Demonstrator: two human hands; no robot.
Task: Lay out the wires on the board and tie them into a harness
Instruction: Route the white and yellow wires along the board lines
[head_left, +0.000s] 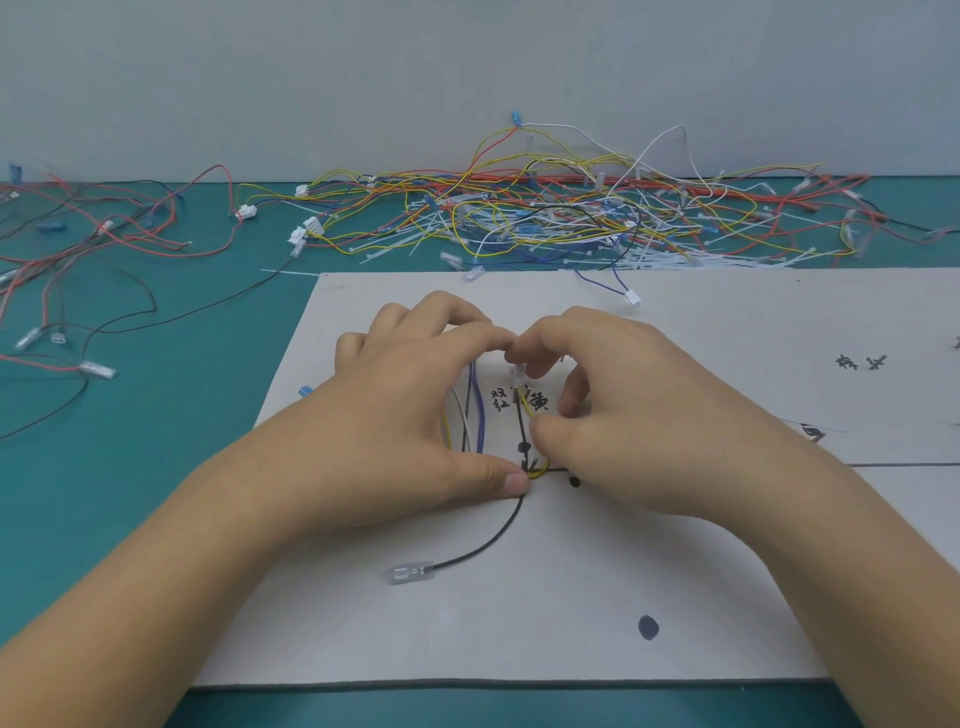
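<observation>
**A:** Status of the harness?

**B:** Early, by my reading. The wire bundle (475, 415) of thin blue, white, yellow and black insulated strands lies at the middle of the board (675, 571), beside handwritten characters (519, 402). No tie is visible on it, so lay-out is under way and tying is not yet done.

**A:** Hands?

**B:** The left hand (415, 415) arches over the wire bundle, fingers curled, thumb pinning the strands to the board at the junction. The right hand (613, 410) is curled too and pinches the yellow wire (540, 472), which loops tightly at that junction. The index fingertips meet above a small clear terminal; who holds it, I cannot tell.

**A:** Other laid pieces?

**B:** A black wire (483, 545) curves from the junction toward the near edge and ends in a clear-sleeved terminal (410, 574). The board is matte, pale and flat, with black ink dots (648, 627) and a ruled line.

**A:** Stock?

**B:** Behind the board there is a tangled pile of wires (571, 208) with stiff white cable ties (649, 254). Red and black leads (104, 234) lie at the left on the teal desk (130, 467).
</observation>
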